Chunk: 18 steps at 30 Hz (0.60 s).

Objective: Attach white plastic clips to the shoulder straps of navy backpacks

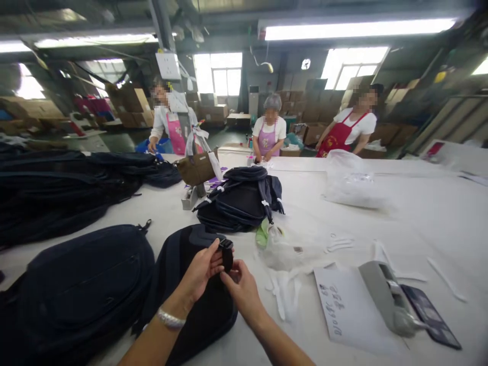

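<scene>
A dark navy backpack (192, 297) lies on the white table (419, 218) right in front of me. Over it, my left hand (202, 272) grips a black strap end or buckle (227, 251) with curled fingers. My right hand (240, 284) pinches the same black piece from the right. A silver bracelet (170, 319) sits on my left wrist. A second navy backpack (82, 284) lies just to the left, touching the first.
More navy bags are piled at the centre (238, 198) and far left (57, 188). Clear plastic bags (290, 246), white plastic strips, a handwritten sheet (348, 307) and a grey tool (389, 297) lie to the right. Three people in aprons stand across the table.
</scene>
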Tool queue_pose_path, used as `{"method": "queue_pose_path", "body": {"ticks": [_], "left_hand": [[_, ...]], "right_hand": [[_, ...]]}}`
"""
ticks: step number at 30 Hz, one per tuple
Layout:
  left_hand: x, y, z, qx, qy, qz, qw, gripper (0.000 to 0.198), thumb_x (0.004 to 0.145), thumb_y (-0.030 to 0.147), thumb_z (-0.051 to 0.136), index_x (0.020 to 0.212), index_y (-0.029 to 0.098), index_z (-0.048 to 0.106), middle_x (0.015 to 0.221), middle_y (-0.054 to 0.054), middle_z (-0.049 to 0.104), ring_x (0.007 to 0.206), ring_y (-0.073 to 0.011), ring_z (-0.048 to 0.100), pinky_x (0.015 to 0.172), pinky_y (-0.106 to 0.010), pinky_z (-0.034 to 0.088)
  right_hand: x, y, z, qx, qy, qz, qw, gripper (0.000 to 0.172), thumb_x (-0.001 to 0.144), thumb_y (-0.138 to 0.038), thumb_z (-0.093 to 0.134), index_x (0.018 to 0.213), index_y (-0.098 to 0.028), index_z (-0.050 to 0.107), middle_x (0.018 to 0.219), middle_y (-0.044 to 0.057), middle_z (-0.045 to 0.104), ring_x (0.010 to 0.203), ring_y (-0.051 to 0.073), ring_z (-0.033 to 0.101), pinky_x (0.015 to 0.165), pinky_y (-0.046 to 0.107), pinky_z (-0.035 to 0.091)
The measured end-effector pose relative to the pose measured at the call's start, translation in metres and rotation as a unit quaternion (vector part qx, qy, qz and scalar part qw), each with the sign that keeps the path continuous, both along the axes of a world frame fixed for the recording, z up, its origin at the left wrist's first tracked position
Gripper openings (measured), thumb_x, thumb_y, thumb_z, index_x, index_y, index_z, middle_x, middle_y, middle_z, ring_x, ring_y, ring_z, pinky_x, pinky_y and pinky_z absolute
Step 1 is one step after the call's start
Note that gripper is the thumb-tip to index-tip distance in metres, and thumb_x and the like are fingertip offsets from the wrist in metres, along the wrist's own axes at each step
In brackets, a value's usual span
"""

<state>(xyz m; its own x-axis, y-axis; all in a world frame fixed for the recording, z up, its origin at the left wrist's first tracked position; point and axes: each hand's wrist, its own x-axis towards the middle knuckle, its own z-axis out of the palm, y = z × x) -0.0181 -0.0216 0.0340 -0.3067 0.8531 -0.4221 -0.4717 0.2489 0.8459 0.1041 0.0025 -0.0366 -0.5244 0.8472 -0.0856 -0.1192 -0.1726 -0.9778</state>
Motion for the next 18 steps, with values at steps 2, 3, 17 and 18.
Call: {"method": "queue_pose_path", "body": {"ticks": [2,3,17,18], "left_hand": [[-0.002,0.003,0.000,0.001,0.012,0.008,1.000,0.041,0.080,0.048,0.062,0.102,0.014,0.067,0.106,-0.016,0.071,0.083,-0.0195,0.070,0.053,-0.019,0.050],[-0.003,0.005,0.000,0.002,0.021,0.017,1.000,0.039,0.081,0.046,0.063,0.101,0.013,0.068,0.106,-0.016,0.071,0.084,-0.0195,0.070,0.054,-0.019,0.050],[-0.019,0.037,-0.012,0.056,0.033,0.223,0.973,0.020,0.088,0.024,0.055,0.088,0.007,0.063,0.089,-0.016,0.074,0.077,-0.0200,0.071,0.075,-0.032,0.057],[-0.022,0.038,-0.013,0.050,0.042,0.221,0.973,0.020,0.088,0.024,0.055,0.088,0.006,0.063,0.087,-0.016,0.074,0.076,-0.0199,0.072,0.074,-0.032,0.057]], "right_hand": [[-0.001,0.001,0.002,-0.031,0.018,0.017,0.999,0.033,0.072,-0.045,0.071,0.090,-0.020,0.058,0.078,0.003,0.067,0.072,0.019,0.064,0.060,0.027,0.048],[0.000,0.001,0.002,-0.040,0.017,0.029,0.999,0.034,0.073,-0.047,0.070,0.087,-0.019,0.058,0.070,0.002,0.065,0.063,0.016,0.061,0.055,0.025,0.045],[0.059,-0.012,0.034,-0.033,-0.063,0.127,0.989,0.040,0.082,-0.055,0.055,0.066,-0.018,0.056,0.042,-0.007,0.041,0.036,0.007,0.030,0.037,0.020,0.020],[0.065,-0.014,0.029,-0.032,-0.075,0.127,0.988,0.040,0.083,-0.055,0.055,0.066,-0.018,0.056,0.041,-0.007,0.040,0.036,0.007,0.030,0.037,0.020,0.020]]}}
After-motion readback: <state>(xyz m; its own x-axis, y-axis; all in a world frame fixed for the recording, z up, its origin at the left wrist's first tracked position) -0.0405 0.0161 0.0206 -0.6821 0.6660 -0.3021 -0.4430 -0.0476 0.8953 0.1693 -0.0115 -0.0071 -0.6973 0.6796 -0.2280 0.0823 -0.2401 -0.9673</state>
